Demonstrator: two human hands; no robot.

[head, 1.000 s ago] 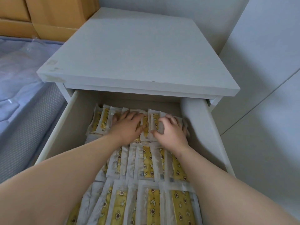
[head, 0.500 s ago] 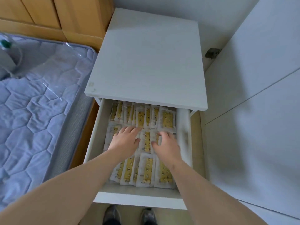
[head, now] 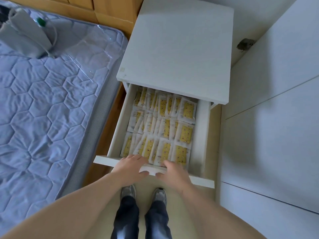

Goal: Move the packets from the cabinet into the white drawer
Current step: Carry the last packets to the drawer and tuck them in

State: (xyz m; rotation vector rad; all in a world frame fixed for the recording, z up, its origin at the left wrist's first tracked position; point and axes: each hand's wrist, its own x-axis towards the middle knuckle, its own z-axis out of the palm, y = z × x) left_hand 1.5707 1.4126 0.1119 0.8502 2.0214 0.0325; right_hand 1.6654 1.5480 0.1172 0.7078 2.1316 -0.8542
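Packets (head: 186,133), yellow-patterned with white edges, fill the white drawer (head: 202,180) in three overlapping rows, front to back, and the drawer stands pulled well out from under the white nightstand (head: 177,49). Left hand (head: 131,168) is on the front panel, fingers hooked over its top edge towards the nearest packets, thumb against the outer face. Right hand (head: 174,173) sits just beside it, fingers curled over the same edge, thumb pressed on the front, so both are pinching the panel. Grey trainers (head: 128,191) stand below the drawer front; a lilac quilted mattress (head: 43,100) lies to the left with a grey pouch (head: 24,35) on it
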